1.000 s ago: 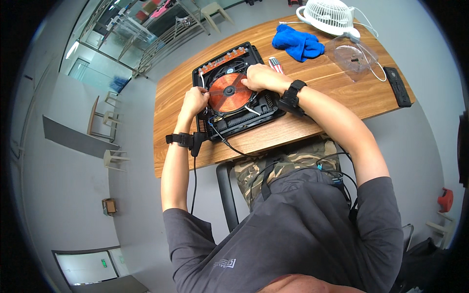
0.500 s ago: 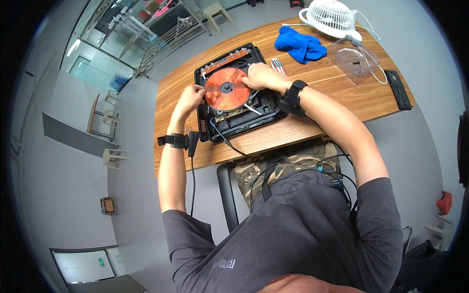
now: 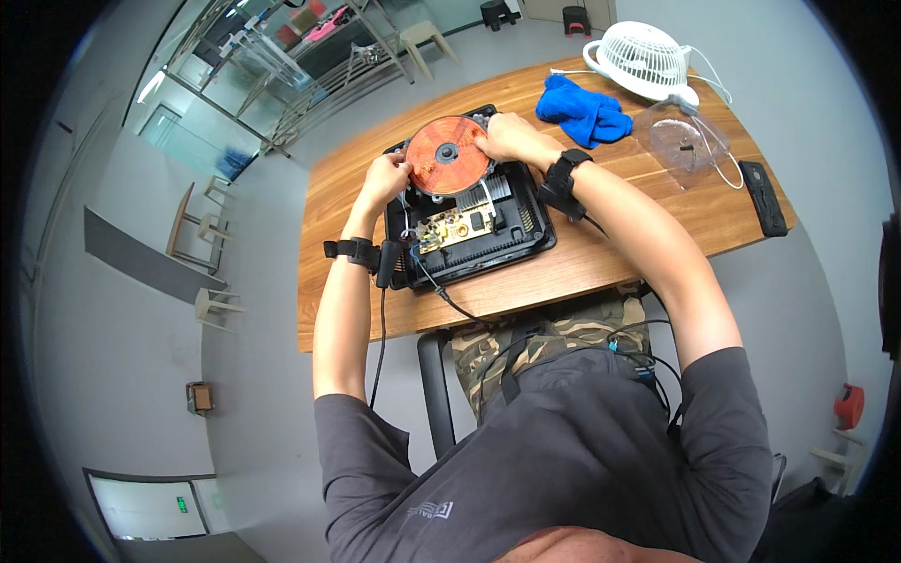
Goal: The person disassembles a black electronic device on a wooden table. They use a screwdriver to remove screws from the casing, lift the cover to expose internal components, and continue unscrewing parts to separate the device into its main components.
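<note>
A round copper induction coil (image 3: 449,176) with a dark hub is raised over the far part of an open black induction cooker housing (image 3: 497,255). My left hand (image 3: 383,178) pinches the coil's left edge. On its upper right edge my right hand (image 3: 510,139) grips with thumb and fingers. Below the coil, a circuit board (image 3: 460,228) with several components lies exposed in the near part of the housing, beside a finned grey heat sink (image 3: 486,192). White leads run between coil and board. The control strip at the far side is hidden behind the coil.
A blue cloth (image 3: 582,111), a white fan (image 3: 643,61) with its cord, a clear plastic piece (image 3: 676,141) and a long black part (image 3: 763,197) lie on the wooden table (image 3: 648,220) to the right. A black power cord (image 3: 455,305) leaves the housing's near side.
Both hands have lifted the coil and shifted it away from me, uncovering the circuit board and heat sink. The control strip has gone out of sight behind it.
</note>
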The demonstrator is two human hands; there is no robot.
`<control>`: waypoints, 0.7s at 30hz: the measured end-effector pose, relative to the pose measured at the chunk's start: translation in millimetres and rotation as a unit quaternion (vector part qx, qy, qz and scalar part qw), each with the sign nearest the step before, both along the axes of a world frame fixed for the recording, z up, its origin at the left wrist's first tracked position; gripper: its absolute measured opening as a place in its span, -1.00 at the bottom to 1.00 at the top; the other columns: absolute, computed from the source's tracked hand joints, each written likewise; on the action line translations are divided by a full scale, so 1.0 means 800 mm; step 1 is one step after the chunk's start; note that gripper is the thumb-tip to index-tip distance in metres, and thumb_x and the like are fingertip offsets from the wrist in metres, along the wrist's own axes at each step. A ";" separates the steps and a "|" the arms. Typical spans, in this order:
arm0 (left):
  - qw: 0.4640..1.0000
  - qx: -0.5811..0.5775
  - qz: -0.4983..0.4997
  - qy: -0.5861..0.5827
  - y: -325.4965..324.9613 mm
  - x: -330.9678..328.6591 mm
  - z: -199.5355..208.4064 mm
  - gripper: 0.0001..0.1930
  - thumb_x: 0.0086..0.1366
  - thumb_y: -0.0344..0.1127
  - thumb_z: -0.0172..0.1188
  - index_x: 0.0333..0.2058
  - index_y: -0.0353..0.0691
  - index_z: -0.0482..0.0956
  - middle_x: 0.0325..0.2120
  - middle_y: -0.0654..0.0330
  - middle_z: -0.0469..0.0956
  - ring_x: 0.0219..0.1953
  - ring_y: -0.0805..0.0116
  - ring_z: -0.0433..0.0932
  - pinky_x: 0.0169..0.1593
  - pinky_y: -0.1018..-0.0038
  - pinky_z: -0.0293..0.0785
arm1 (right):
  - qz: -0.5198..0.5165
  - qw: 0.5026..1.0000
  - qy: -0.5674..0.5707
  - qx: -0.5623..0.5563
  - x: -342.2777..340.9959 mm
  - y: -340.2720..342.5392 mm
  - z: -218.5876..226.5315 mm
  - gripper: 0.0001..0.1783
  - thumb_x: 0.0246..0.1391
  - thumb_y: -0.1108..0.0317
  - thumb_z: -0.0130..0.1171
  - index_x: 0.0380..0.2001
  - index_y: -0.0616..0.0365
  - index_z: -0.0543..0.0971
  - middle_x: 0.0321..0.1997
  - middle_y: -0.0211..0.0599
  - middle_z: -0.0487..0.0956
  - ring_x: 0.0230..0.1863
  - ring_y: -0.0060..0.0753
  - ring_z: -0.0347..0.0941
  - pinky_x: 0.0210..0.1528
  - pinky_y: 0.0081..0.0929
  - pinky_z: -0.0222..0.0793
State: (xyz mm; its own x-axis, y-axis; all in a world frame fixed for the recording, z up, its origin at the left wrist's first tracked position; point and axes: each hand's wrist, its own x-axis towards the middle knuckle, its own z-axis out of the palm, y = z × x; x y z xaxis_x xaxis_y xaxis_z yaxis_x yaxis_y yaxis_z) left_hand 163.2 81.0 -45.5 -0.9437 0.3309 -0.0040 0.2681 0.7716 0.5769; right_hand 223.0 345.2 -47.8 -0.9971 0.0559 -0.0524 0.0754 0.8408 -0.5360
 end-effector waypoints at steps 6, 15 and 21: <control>0.997 -0.032 -0.046 0.050 -0.010 -0.027 -0.038 -0.57 0.33 -0.32 0.21 0.09 -0.46 0.52 -0.41 0.15 0.63 -0.41 0.41 0.57 -0.24 0.43 0.52 | -0.004 1.000 -0.021 0.002 0.010 0.000 -0.012 -0.51 0.13 0.15 0.15 -0.02 0.35 0.62 0.08 0.20 0.58 0.18 0.15 0.50 0.20 -0.10 0.43; 0.999 -0.043 -0.013 0.025 -0.002 -0.007 -0.030 -0.55 0.24 -0.27 0.32 0.04 -0.42 0.57 -0.33 -0.08 0.71 -0.22 0.17 0.71 -0.08 0.33 0.59 | -0.005 1.000 -0.018 0.006 0.013 0.000 -0.018 -0.56 0.14 0.19 0.20 -0.06 0.35 0.63 0.07 0.18 0.59 0.14 0.15 0.52 0.17 -0.08 0.45; 0.997 -0.078 -0.006 -0.003 0.004 0.014 -0.013 -0.61 0.26 -0.25 0.30 -0.03 -0.42 0.62 -0.47 -0.01 0.71 -0.42 0.28 0.73 -0.21 0.39 0.62 | 0.002 1.000 0.000 0.028 0.019 -0.007 -0.016 -0.59 0.16 0.18 0.17 -0.11 0.34 0.65 0.00 0.16 0.62 0.07 0.15 0.56 0.13 -0.08 0.48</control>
